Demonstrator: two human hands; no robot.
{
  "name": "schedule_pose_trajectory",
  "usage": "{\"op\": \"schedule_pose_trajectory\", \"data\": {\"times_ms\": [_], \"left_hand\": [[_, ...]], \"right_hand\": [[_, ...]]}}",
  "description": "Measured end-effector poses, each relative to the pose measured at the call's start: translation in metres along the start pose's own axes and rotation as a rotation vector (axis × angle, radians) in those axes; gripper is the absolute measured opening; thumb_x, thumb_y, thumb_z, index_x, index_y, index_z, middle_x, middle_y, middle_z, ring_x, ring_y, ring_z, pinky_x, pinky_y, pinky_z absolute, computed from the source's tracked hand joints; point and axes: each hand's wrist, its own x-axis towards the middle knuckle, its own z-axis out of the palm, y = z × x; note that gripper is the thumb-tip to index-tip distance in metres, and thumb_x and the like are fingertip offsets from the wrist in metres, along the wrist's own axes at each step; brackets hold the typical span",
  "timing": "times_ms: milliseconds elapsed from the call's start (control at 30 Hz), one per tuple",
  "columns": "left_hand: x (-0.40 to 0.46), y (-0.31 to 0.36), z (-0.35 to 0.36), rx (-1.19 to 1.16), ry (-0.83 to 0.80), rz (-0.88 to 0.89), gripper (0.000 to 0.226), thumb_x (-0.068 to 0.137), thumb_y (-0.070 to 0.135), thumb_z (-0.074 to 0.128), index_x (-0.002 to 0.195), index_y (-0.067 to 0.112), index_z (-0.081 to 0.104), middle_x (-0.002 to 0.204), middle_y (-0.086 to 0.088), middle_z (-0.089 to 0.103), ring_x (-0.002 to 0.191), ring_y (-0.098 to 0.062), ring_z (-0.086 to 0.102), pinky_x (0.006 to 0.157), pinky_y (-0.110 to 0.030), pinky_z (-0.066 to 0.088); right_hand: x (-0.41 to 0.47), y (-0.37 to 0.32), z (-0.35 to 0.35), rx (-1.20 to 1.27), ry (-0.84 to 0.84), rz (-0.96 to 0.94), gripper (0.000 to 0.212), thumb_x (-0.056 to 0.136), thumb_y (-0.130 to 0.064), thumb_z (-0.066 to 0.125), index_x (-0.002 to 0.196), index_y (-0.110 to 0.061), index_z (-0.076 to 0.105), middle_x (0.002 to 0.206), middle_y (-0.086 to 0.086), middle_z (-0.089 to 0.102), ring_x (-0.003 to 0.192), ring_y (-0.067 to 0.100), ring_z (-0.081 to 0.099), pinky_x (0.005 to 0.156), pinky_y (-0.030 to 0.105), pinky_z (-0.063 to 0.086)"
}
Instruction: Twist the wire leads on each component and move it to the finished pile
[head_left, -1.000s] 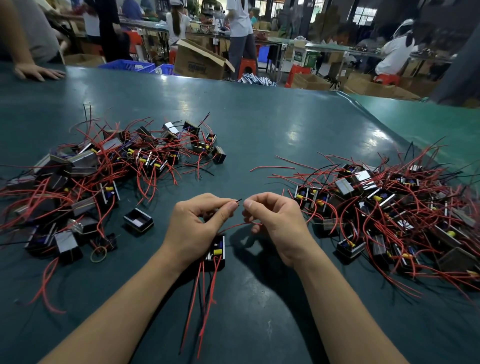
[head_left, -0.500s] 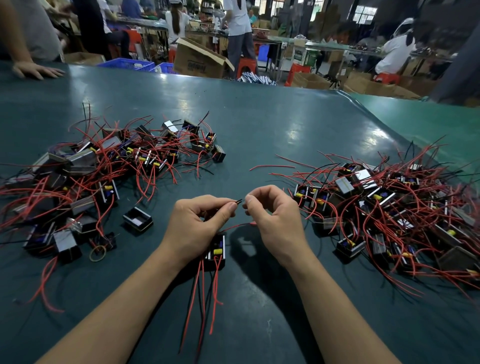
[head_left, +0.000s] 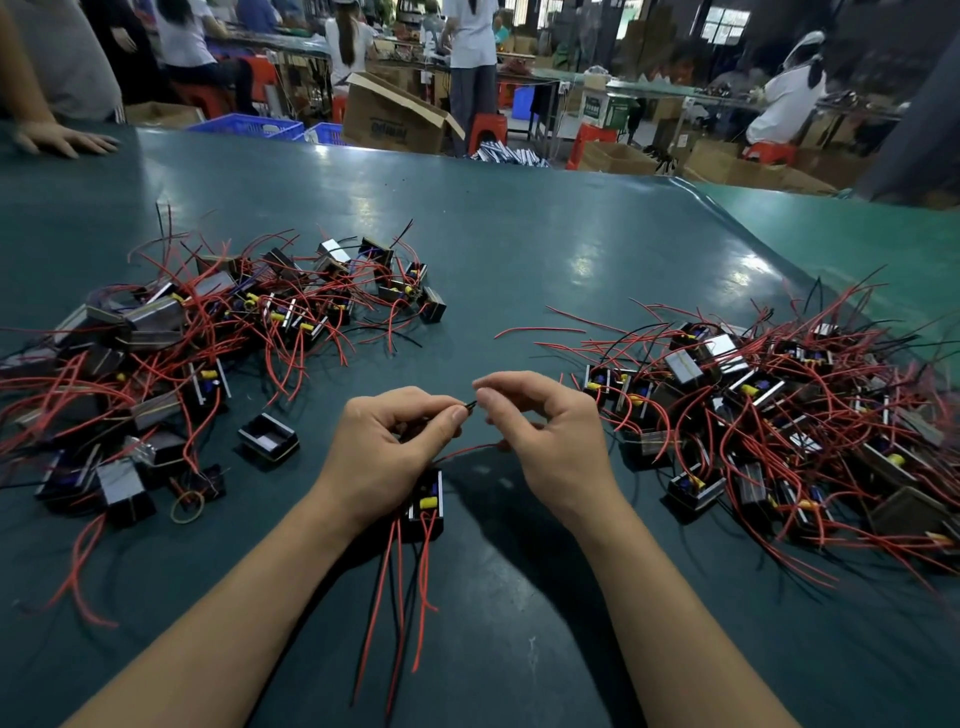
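Note:
A small black component with a yellow part lies on the green table under my left wrist, its red and black leads trailing toward me. My left hand pinches the tip of a dark wire lead between thumb and forefinger. My right hand is just to its right, thumb and forefinger curled at the same tip; a red lead runs below it. One pile of components with red wires lies at the left, another pile at the right.
A lone black component and a rubber band lie left of my hands. Another person's hand rests on the table's far left edge. Boxes, blue crates and people stand beyond the far edge.
My right hand's fingers have shifted slightly at the wire tip, rolling it. The component's trailing leads have swung a little. My left hand has stayed in place.

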Motion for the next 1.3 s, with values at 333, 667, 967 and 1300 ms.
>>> {"op": "schedule_pose_trajectory", "data": {"times_ms": [333,667,967,1300], "left_hand": [[0.000,-0.002,-0.001,0.047,-0.026,0.025,0.011,0.084,0.006,0.073,0.085,0.015,0.078,0.074,-0.002,0.071,0.070,-0.016,0.066,0.066,-0.027,0.051],[-0.002,0.003,-0.002,0.116,-0.100,0.053,0.008,0.083,0.007,0.074,0.087,0.012,0.080,0.076,0.001,0.070,0.068,-0.011,0.064,0.063,-0.025,0.049],[-0.001,0.002,-0.001,0.159,-0.076,0.042,0.011,0.084,0.006,0.073,0.089,0.012,0.080,0.075,-0.003,0.070,0.068,-0.019,0.065,0.064,-0.032,0.050],[0.000,-0.001,-0.001,0.108,-0.015,-0.054,0.008,0.086,0.009,0.072,0.084,0.014,0.078,0.076,0.002,0.072,0.071,-0.017,0.067,0.067,-0.032,0.053]], "right_hand": [[0.001,-0.002,-0.003,0.185,-0.138,0.327,0.019,0.094,-0.015,0.061,0.076,-0.008,0.064,0.061,-0.001,0.062,0.058,0.014,0.057,0.045,0.023,0.043],[0.002,0.001,0.005,0.019,-0.018,0.444,0.030,0.080,-0.014,0.061,0.051,-0.015,0.057,0.046,-0.006,0.051,0.047,0.012,0.046,0.047,0.024,0.035],[-0.008,0.003,0.014,-0.641,0.125,-0.068,0.027,0.088,-0.031,0.063,0.066,-0.018,0.054,0.065,-0.001,0.060,0.063,0.025,0.055,0.058,0.034,0.040],[-0.008,0.000,0.003,-0.805,-0.052,-0.299,0.018,0.094,-0.030,0.057,0.087,-0.013,0.059,0.082,0.000,0.058,0.075,0.024,0.055,0.055,0.035,0.042]]}}
